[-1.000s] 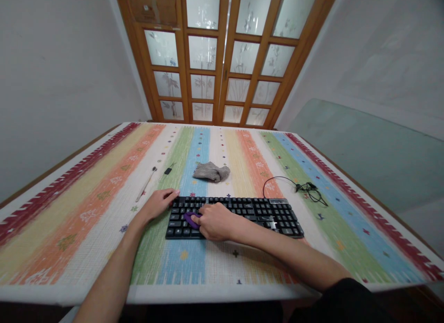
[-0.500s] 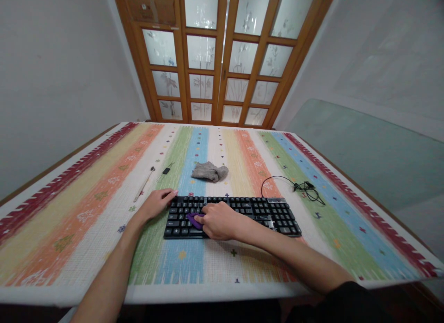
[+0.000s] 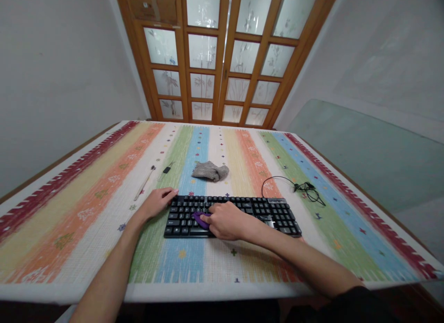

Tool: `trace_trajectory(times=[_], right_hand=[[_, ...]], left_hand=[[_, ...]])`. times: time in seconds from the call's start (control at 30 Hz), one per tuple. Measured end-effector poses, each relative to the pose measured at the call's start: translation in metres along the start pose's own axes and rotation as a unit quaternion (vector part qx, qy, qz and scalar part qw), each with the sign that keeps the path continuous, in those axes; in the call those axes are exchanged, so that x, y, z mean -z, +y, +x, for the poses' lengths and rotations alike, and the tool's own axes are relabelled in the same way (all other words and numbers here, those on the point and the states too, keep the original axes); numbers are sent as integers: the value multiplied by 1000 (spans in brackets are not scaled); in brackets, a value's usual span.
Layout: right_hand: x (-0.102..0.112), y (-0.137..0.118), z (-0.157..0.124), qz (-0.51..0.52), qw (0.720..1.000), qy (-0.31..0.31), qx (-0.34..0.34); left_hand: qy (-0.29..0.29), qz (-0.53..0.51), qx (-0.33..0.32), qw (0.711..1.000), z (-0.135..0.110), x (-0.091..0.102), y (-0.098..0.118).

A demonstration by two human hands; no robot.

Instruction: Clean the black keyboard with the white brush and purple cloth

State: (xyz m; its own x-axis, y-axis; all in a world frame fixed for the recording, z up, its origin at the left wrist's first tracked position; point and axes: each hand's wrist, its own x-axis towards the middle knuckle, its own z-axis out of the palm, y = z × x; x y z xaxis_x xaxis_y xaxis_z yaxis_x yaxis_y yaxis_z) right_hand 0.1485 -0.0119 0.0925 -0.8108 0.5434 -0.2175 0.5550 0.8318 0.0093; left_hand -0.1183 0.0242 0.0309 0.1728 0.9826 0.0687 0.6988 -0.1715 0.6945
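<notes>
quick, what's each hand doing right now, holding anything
Left hand: open, resting flat on the keyboard's left end, holding nothing.
Right hand: closed on a purple blob, pressing it on the keys.

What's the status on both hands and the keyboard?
Left hand braces keyboard at its left end. Right hand presses purple lump on keys. Grey cloth behind, apart.

striped multicoloured tablecloth [image 3: 86, 207], crumpled grey cloth [image 3: 210, 170] near its middle, thin brush [image 3: 145, 183] and small black clip [image 3: 167, 170] lying to the left, wooden doors with frosted glass panes [image 3: 222, 54] behind, pale walls either side
</notes>
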Motion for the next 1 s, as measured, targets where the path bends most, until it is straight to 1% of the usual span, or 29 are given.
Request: trace_trajectory(times=[0.17,0.33,0.7,1.0], right_hand=[[-4,1,-3,-2,1000,3,-3],[-6,7,-12,1,1000,-5,-16],[-11,9,-17,-6,1000,23,-7],[-13,5,-21,1,1000,7,-19]], left_hand=[[-5,-7,3,1000,0,0,-1],[-7,-4,2,1000,1,-1,-3],[-10,10,7,1000,0,1,1],[-11,6,11,1000,1,0,-2]])
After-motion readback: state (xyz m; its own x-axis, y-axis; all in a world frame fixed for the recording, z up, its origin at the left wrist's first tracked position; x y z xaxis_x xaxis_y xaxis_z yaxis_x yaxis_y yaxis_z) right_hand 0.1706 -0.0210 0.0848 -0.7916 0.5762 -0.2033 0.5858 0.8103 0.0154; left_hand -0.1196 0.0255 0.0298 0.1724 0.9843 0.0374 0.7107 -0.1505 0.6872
